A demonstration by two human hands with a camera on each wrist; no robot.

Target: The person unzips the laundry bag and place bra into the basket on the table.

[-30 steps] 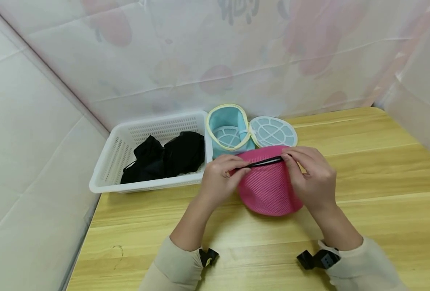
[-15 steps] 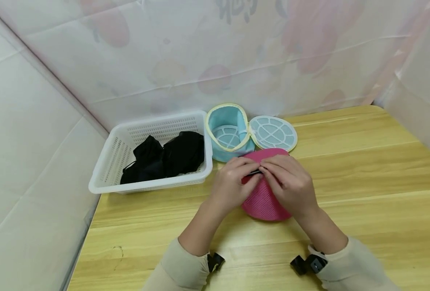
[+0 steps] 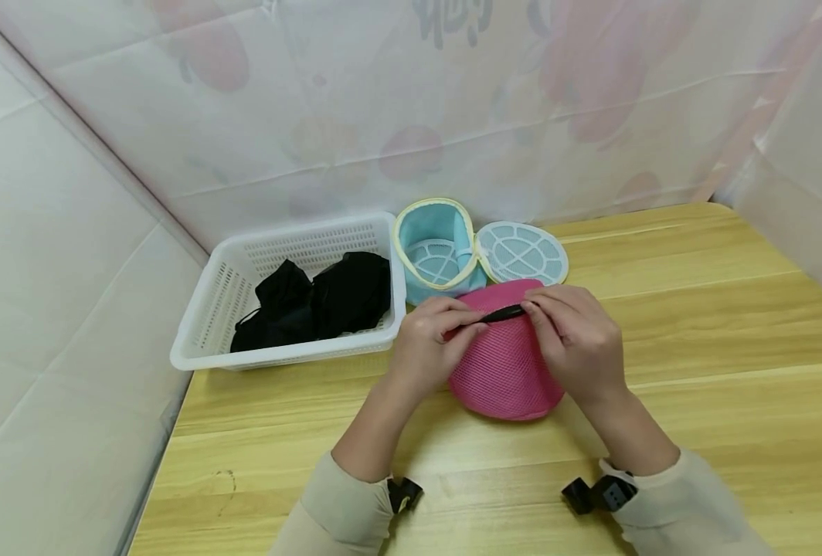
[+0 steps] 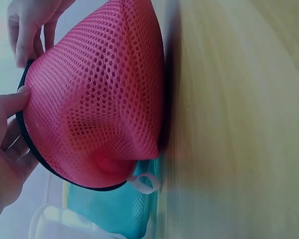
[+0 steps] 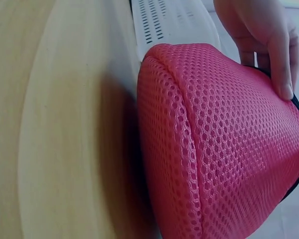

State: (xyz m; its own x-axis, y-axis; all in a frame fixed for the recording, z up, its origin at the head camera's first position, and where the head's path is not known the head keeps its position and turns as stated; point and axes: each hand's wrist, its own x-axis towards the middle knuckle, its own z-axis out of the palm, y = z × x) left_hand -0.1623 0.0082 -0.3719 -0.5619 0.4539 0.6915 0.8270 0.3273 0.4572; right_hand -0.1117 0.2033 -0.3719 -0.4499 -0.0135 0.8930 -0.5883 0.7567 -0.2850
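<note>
Pull black rim evenly taut, pinched in nearly closed left grip and right grip, without crushing pink mesh bag below both.

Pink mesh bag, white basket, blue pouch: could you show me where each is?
Pink mesh bag (image 4: 97,102): left wrist view, on its mesh side.
White basket (image 3: 286,354): head view, on its front rim.
Blue pouch (image 3: 432,227): head view, on its inner wall.

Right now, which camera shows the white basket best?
The head view: almost all of the white basket shows, with black cloth inside. The left wrist view catches only a rounded corner near the pink bag; the right wrist view shows just part of its holed side.
</note>
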